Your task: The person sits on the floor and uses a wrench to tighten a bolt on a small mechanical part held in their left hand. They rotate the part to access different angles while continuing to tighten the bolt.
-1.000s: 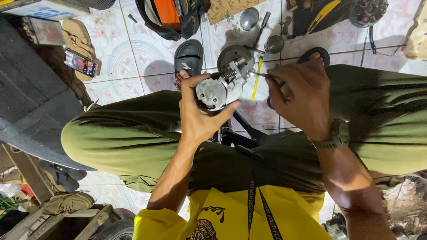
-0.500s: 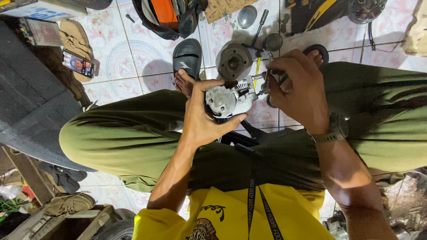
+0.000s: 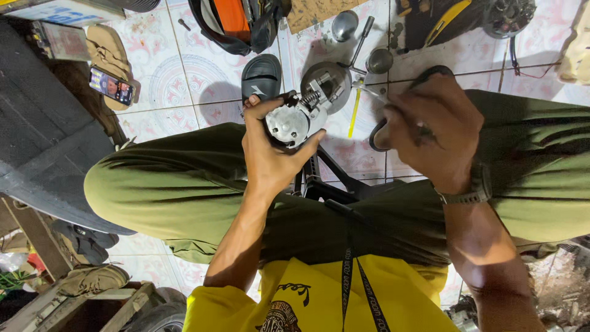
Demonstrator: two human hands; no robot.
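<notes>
One small metal assembly (image 3: 299, 118), silver-grey with a round machined face and a coil spring at its upper end, sits above the person's knees; its long axis runs from that round face, turned toward the lower left, up and to the right toward the tiled floor (image 3: 184, 67). The left hand (image 3: 270, 150) has its grip wrapped tight around the round end, thumb underneath, fingers over the top. The right hand (image 3: 433, 129) is curled closed on a thin tool (image 3: 375, 93) whose tip points at the assembly's far end. Just beyond lie a round metal disc (image 3: 335, 71), a yellow stick (image 3: 354, 104), a black sandal (image 3: 261, 75) and two small steel cups (image 3: 379, 60).
</notes>
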